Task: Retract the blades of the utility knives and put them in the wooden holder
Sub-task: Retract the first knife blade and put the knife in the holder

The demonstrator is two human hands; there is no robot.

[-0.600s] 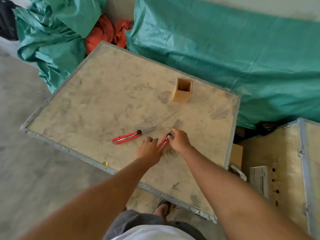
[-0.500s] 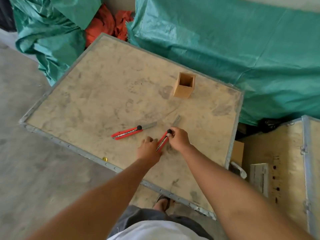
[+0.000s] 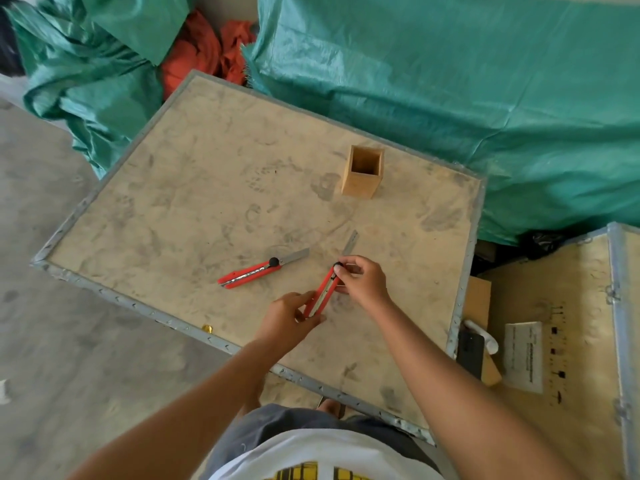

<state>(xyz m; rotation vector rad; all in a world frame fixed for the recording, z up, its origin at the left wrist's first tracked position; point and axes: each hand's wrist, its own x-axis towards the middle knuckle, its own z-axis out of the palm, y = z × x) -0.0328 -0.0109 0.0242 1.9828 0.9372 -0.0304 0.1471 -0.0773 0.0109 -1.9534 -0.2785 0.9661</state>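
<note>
Working from the left across the plywood crate lid (image 3: 180, 216), I see the first red utility knife (image 3: 250, 274) lying flat toward the near-left edge, nobody touching it, its blade (image 3: 295, 256) fully out and pointing right. Next, my left hand (image 3: 288, 320) pinches the tail end of the second red utility knife (image 3: 323, 292) between thumb and fingers, closed snugly on the handle. My right hand (image 3: 363, 279) has its fingertips closed on the black slider knob at the knife's front end, and that knife's blade (image 3: 350, 242) is extended beyond the hand toward the far edge. Farther back, toward the far-right corner, the wooden holder (image 3: 363, 172) stands upright and looks empty. So I judge the job barely begun: neither blade is retracted, neither knife is stowed, and the first retraction is the step in hand.
</note>
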